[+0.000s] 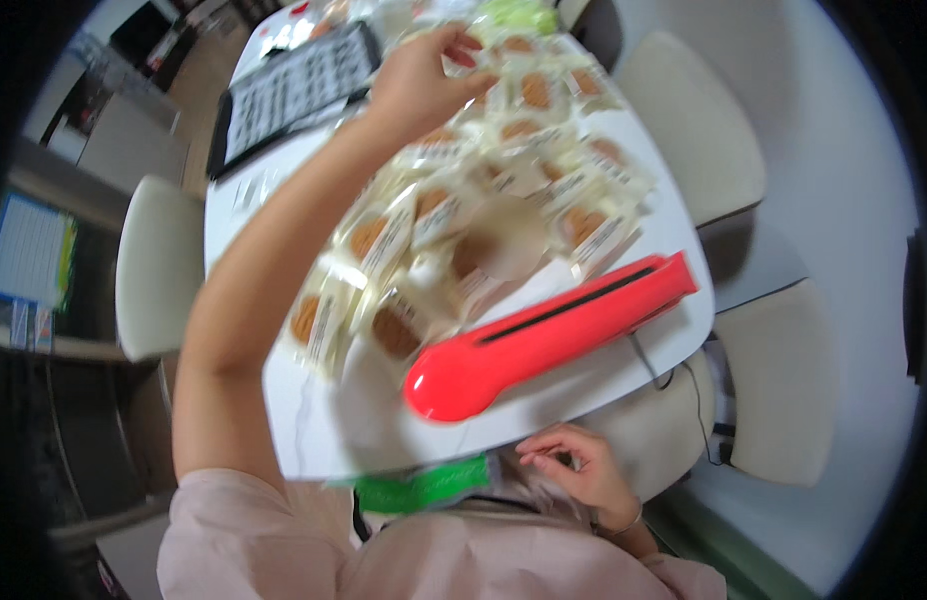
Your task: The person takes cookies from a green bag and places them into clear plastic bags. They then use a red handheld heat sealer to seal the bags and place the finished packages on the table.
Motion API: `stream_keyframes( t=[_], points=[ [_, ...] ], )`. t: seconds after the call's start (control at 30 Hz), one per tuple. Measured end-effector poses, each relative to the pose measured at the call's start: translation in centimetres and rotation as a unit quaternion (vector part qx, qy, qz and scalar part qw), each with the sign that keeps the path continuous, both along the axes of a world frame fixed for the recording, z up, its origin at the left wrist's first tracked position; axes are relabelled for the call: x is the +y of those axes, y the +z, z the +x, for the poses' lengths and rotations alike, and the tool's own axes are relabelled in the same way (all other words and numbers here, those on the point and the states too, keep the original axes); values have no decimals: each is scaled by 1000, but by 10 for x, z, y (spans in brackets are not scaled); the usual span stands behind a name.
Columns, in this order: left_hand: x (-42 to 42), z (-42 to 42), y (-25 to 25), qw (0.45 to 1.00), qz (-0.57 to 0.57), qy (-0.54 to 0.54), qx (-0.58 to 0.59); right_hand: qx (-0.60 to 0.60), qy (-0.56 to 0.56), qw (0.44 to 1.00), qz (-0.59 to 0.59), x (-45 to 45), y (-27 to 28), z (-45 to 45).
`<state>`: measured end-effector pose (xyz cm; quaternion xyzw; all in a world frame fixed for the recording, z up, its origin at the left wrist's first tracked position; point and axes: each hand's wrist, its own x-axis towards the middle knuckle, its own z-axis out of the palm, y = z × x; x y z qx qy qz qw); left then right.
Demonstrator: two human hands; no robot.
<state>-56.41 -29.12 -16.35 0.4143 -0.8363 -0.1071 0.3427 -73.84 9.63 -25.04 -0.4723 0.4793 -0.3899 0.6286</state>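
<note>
My left hand (437, 82) reaches across the table to the far packets, its thumb apart from the curled fingers, with nothing seen between them. Under and around it lie several clear plastic packets of brown cookies (535, 90) with white labels bearing writing. A red bag sealer (553, 330) with a black slot lies slanted near the table's front edge. My right hand (580, 465) is low by my lap, fingers loosely bent, holding nothing visible. Beside it, below the table edge, is a green and grey packet (426, 484). A blurred round patch hides some of the middle packets.
A black tray (220, 135) with a white sheet covered in rows of dark marks lies at the far left of the white table (302, 427). Pale chairs (160, 270) stand on both sides. A dark cord (700, 405) hangs off the right side. Green and clear bags (516, 15) lie far off.
</note>
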Motion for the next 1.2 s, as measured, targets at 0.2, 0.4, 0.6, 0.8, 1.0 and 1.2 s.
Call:
stream_keyframes(
  t=[0.2, 0.4, 0.6, 0.8, 1.0, 1.2],
  points=[
    [234, 158, 59, 990, 97, -41, 94, 137, 130, 955, -230, 1, 46, 30],
    [402, 235, -4, 970, 199, 43, 130, 272, 220, 799, -489, -4, 63, 100],
    [453, 224, -88, 979, -34, 181, -86, 363, 197, 801, -434, 3, 23, 157],
    [459, 213, -100, 962, -158, 207, -86, 362, 120, 827, -414, 13, 55, 160],
    [457, 212, -105, 963, -218, 154, -32, 350, 140, 827, -417, 20, 63, 156],
    [451, 217, -103, 963, -217, 151, -50, 358, 154, 827, -407, 10, 64, 161]
  ],
)
